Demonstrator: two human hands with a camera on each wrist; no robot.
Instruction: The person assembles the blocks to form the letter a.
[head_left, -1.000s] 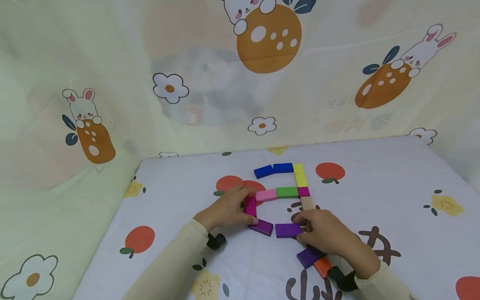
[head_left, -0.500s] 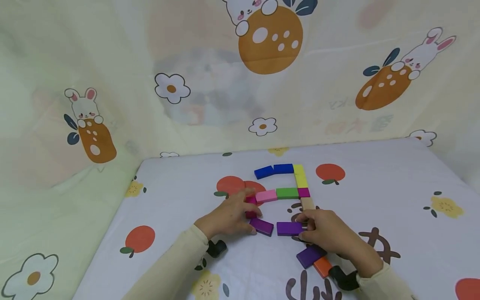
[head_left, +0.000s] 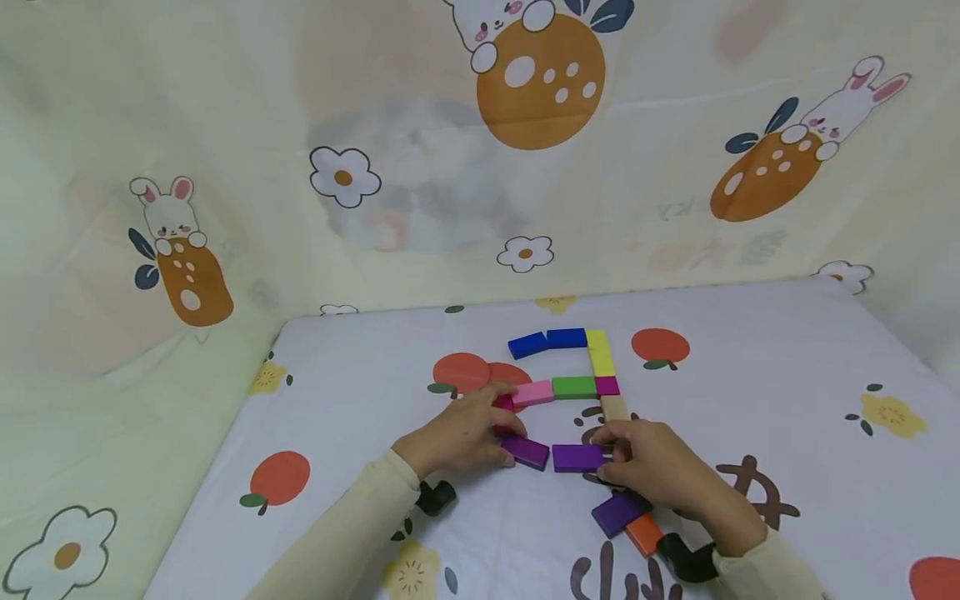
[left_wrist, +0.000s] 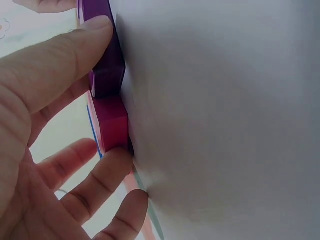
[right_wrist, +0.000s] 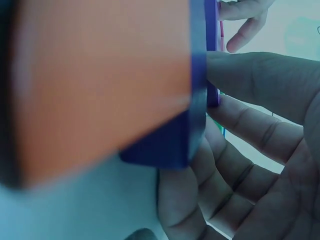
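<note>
In the head view, rectangular coloured blocks form an angular line on the cloth. My left hand [head_left: 461, 429] pinches the left end of a dark purple block [head_left: 527, 453], its thumb lying on the block in the left wrist view. A magenta block [left_wrist: 112, 122] touches that block's end and is partly hidden by the fingers. My right hand [head_left: 660, 462] holds the right end of a violet block [head_left: 576, 458] between thumb and fingers. A small gap separates the violet block from the dark purple one.
Pink [head_left: 533, 392], green [head_left: 574, 387], beige [head_left: 615, 407], yellow [head_left: 600, 353] and blue blocks [head_left: 566, 337] continue the line behind. Another purple block [head_left: 619, 512] and an orange block [head_left: 643, 533] lie by the right wrist. A printed cloth [head_left: 787, 367] covers the table.
My left fingers have shifted from along the magenta block to around the dark purple block's end, which has slid slightly right. The violet block has barely moved in my right hand.
</note>
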